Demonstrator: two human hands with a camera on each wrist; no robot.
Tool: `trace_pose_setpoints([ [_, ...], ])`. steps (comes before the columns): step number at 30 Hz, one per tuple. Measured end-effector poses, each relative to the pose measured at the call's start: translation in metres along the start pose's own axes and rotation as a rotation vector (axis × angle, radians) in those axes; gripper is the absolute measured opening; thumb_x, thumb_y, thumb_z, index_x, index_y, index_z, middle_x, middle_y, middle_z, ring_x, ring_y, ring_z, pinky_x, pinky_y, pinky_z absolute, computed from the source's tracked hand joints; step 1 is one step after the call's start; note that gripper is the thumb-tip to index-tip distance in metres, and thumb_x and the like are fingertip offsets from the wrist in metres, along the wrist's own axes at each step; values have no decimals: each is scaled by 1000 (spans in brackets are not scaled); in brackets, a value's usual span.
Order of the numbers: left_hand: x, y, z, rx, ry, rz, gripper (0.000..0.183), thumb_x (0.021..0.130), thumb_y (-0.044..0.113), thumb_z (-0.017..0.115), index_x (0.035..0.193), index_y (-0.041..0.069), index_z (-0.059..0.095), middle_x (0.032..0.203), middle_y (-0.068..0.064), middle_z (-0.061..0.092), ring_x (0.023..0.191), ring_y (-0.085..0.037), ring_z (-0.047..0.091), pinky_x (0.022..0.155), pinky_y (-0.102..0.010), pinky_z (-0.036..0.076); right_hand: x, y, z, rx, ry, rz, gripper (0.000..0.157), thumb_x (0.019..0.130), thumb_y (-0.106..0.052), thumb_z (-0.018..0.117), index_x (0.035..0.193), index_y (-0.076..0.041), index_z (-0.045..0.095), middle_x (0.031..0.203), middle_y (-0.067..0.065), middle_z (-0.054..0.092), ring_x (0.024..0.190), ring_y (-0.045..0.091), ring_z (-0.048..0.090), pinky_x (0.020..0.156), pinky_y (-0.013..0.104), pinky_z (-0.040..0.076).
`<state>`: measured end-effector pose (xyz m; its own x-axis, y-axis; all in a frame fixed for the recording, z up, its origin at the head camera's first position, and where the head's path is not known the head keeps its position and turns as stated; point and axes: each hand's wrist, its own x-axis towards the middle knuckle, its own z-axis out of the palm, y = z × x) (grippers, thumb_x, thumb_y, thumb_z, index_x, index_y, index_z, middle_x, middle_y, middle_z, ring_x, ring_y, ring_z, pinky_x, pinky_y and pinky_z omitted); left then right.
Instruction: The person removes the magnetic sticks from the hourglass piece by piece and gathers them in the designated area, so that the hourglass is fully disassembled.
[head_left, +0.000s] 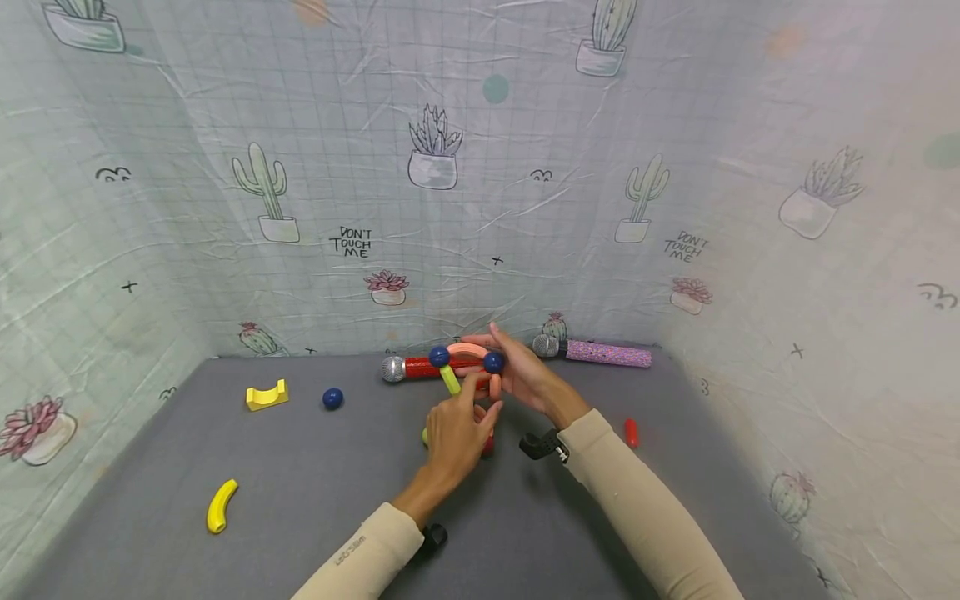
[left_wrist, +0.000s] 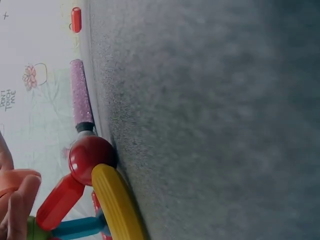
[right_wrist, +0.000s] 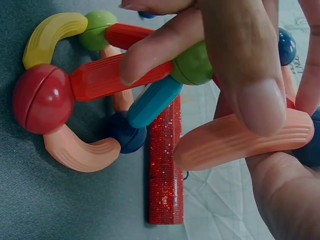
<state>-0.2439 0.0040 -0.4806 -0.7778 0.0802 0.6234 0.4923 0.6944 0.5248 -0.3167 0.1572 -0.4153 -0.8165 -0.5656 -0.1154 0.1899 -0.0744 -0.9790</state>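
A ball-and-rod building toy stands at the middle of the table, with red, green and blue balls joined by straight and curved rods. My left hand [head_left: 457, 425] reaches in from the front. It pinches a short peach curved rod [right_wrist: 240, 142], and another of its fingers lies along a red rod [right_wrist: 120, 75]. My right hand [head_left: 528, 371] holds a blue ball [head_left: 493, 362] at the top right of the toy, its thumb beside the peach rod. A second blue ball [head_left: 439, 357] sits at the upper left. Hands hide much of the lower toy, including part of the red ball [left_wrist: 92, 160].
Behind the toy lies a red glitter microphone [head_left: 420, 367]; a purple one [head_left: 607, 352] is to its right. Left are a yellow block [head_left: 267, 397], a loose blue ball [head_left: 333, 398] and a yellow curved rod [head_left: 221, 506]. Right is a red rod [head_left: 632, 433]. Cloth walls enclose the table.
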Motion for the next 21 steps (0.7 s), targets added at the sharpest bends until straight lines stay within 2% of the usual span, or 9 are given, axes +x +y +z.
trace_pose_setpoints([
  [5, 3, 0, 3, -20, 35, -20, 43, 91, 26, 85, 129, 22, 65, 61, 4, 69, 52, -7, 63, 48, -22, 39, 0, 0, 1, -10, 6, 0, 77, 108, -69, 37, 163, -16, 42, 161, 16, 53, 140, 32, 62, 109, 50, 54],
  [9, 4, -1, 1, -74, 21, -31, 41, 90, 28, 81, 129, 22, 68, 60, 4, 65, 49, -1, 51, 47, -23, 36, 0, 0, 1, -21, 12, -3, 78, 108, -68, 36, 164, -14, 40, 161, 14, 53, 138, 29, 64, 111, 48, 54],
  [12, 3, -2, -3, -126, -10, -42, 40, 90, 28, 80, 129, 24, 69, 67, 7, 69, 50, 2, 50, 48, -23, 39, 1, 1, 1, -19, 15, -8, 80, 107, -69, 37, 164, -13, 40, 162, 13, 53, 138, 30, 64, 112, 45, 53],
  [16, -1, -1, -13, -188, -71, -58, 39, 91, 26, 80, 129, 24, 69, 81, 11, 76, 53, 6, 55, 51, -20, 45, 1, 2, 1, -9, 10, -21, 79, 107, -70, 39, 163, -14, 43, 162, 13, 52, 143, 39, 57, 113, 44, 52],
  [21, -9, -3, -35, -209, -130, -76, 38, 94, 24, 79, 130, 25, 68, 87, 11, 76, 50, 4, 53, 47, -21, 44, 2, 2, 1, -17, 7, -36, 75, 109, -66, 36, 162, -14, 43, 162, 15, 52, 145, 43, 54, 112, 45, 53],
])
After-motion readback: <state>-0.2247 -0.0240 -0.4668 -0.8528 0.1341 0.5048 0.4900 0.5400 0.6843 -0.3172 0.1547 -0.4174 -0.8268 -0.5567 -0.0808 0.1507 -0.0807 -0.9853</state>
